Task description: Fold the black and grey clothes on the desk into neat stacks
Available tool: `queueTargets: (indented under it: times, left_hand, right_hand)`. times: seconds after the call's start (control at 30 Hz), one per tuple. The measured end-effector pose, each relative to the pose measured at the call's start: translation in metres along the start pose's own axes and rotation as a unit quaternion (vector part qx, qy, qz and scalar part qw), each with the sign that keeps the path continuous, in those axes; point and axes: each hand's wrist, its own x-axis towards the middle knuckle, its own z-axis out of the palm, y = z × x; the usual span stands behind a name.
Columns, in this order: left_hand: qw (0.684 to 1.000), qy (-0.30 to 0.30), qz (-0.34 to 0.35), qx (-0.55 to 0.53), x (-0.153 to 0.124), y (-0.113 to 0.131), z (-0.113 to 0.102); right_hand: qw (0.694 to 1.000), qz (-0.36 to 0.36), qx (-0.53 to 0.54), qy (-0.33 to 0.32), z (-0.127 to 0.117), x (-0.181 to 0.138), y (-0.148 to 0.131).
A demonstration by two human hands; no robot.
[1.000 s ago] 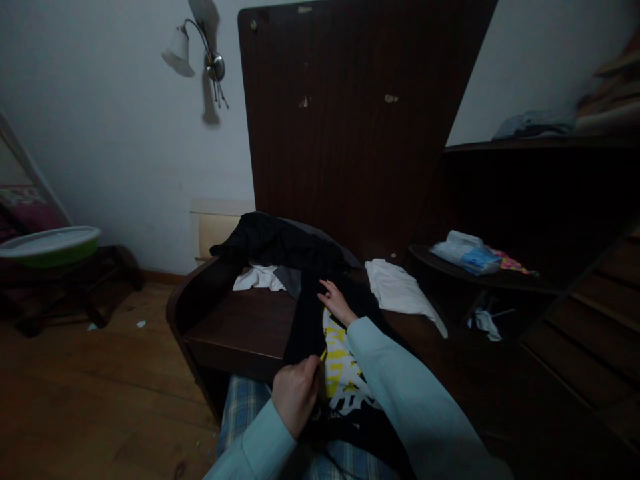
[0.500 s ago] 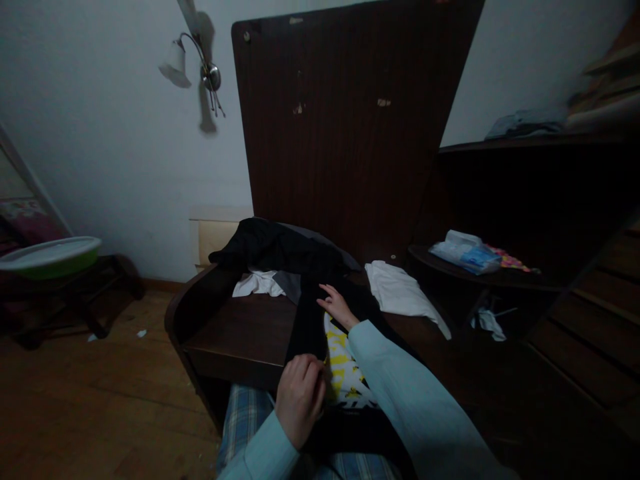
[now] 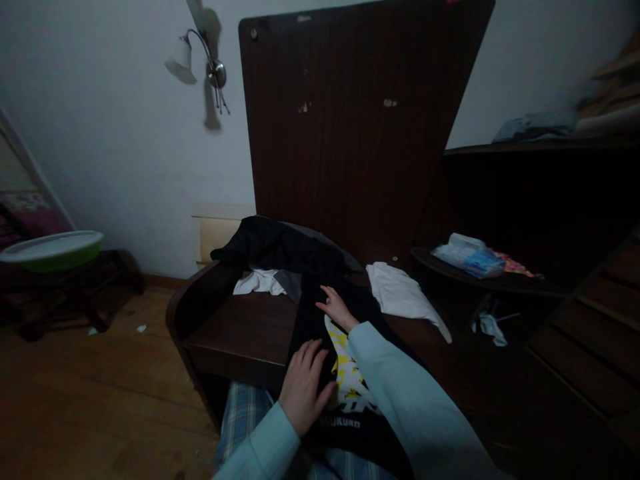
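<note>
Well, from where I stand, the black cloth garment with the yellow and white print (image 3: 350,377) looks laid out rather than finished. It lies lengthwise on the dark brown wooden bench-like surface (image 3: 240,327), with its near end running toward six o'clock over the blue plaid fabric (image 3: 245,407).

Taking the print as the centre of the dial, the person's bare left hand in a pale blue-green sleeve (image 3: 306,383) is at nine o'clock, palm down, fingers loosely spread, with no cloth visibly pinched. Whether it presses on the garment or hovers just above, I can't tell. The bare right hand in the matching sleeve (image 3: 337,308) is at twelve, fingers extended over the far part, apparently resting there and gripping nothing that I can see.

As for progress, I'd say the spreading is mostly done: the print faces up and much of it can be seen, though the right sleeve covers some. No compact bundle has been made of it yet, and the dark fabric hides whether its sides are tucked in. The flat, folded-looking white cloth (image 3: 403,297) at one o'clock seems tidied; the loose black cloth heap (image 3: 280,247) at eleven looks undone.
</note>
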Motion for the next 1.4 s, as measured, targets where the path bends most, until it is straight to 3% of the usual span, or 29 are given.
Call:
queueTargets:
  times: [0.17,0.3,0.53,0.67,0.8,0.9,1.03,1.1,1.2,1.3,1.4]
  left_hand:
    - [0.997,-0.040,-0.008,0.058,0.003,-0.015,0.002]
    - [0.999,-0.010,-0.017,0.047,0.013,-0.023,-0.003]
    - [0.996,0.008,-0.029,0.080,0.021,-0.026,-0.008]
    - [0.995,-0.038,-0.016,0.087,0.026,-0.020,-0.014]
    - [0.990,-0.103,-0.010,0.096,0.052,-0.019,-0.020]
    - [0.992,-0.062,-0.025,0.110,0.077,-0.026,-0.016]
    - [0.991,-0.018,-0.057,0.119,0.092,-0.039,0.002]
    - [0.990,-0.032,-0.069,0.117,0.091,-0.044,0.011]
    - [0.988,-0.070,-0.081,0.112,0.087,-0.047,0.018]
    - [0.986,-0.091,-0.090,0.111,0.086,-0.047,0.018]
    - [0.985,-0.094,-0.093,0.109,0.086,-0.047,0.016]
  right_hand:
    - [0.997,-0.037,-0.073,0.002,0.003,-0.002,0.002]
    - [0.992,-0.040,-0.119,0.012,0.003,-0.003,0.001]
    - [0.991,-0.052,-0.123,0.019,0.001,-0.004,-0.002]
    - [0.993,-0.061,-0.103,0.011,0.004,-0.010,-0.006]
    - [0.997,-0.052,-0.061,0.010,0.006,-0.020,-0.011]
    - [0.998,-0.035,-0.046,0.004,0.005,-0.021,-0.013]
    - [0.997,-0.005,-0.061,-0.040,-0.005,-0.003,-0.017]
    - [0.996,0.003,-0.078,-0.040,-0.011,0.010,-0.022]
    - [0.994,-0.043,-0.102,-0.021,-0.014,0.029,-0.033]
    - [0.988,-0.086,-0.118,-0.059,-0.007,0.043,-0.042]
    - [0.986,-0.066,-0.129,-0.084,0.004,0.053,-0.047]
